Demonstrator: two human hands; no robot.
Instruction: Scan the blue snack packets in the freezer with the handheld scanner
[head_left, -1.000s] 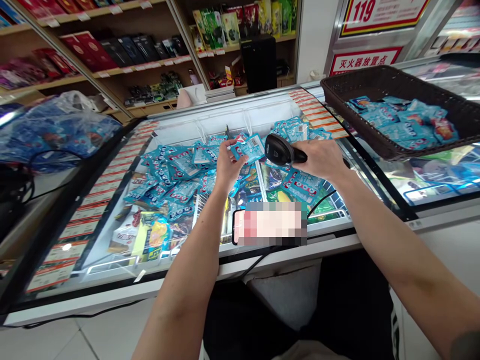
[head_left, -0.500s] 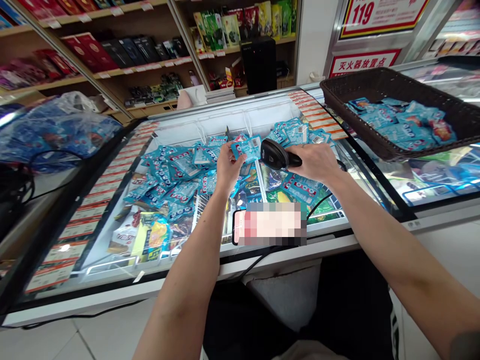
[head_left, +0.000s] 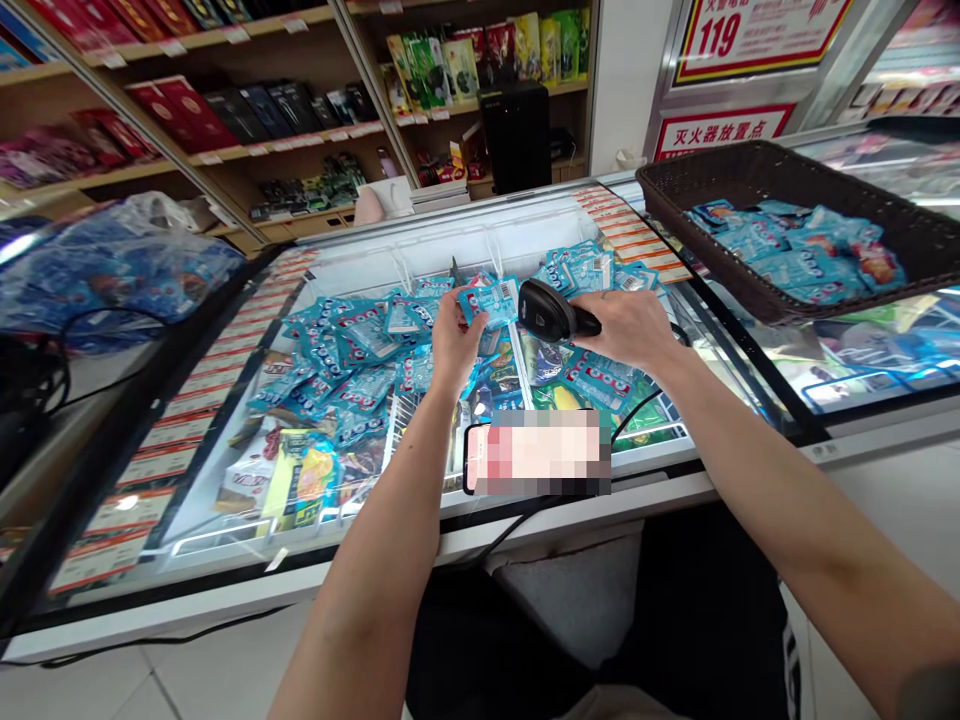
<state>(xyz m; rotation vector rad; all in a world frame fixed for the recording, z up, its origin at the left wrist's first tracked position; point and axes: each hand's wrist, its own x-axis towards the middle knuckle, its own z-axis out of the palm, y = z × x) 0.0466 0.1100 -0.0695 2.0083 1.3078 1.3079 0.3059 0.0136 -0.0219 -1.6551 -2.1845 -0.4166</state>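
Observation:
Between the thumb and fingers of my left hand [head_left: 459, 342] is a small blue snack packet [head_left: 495, 300], its printed barcode at the right end. My right hand [head_left: 631, 325] is wrapped round the handle of a black barcode scanner [head_left: 547, 312]. The scanner's head faces left, close to the packet's barcode end. Beneath and around both hands, many similar blue packets [head_left: 364, 335] lie in a loose heap on the glass top of a freezer [head_left: 202, 500]. A phone [head_left: 540, 455] with a blurred-out screen rests near the front edge.
A dark woven basket [head_left: 720, 270] with more blue packets stands at the right. At the left lies a clear plastic bag [head_left: 127, 265] full of blue packets. Shelves of goods [head_left: 300, 100] line the back. The black cable [head_left: 510, 530] runs over the freezer's front edge.
Both hands keep almost the same place, with the packet and the scanner still held close together. The packet looks very slightly lower and further left.

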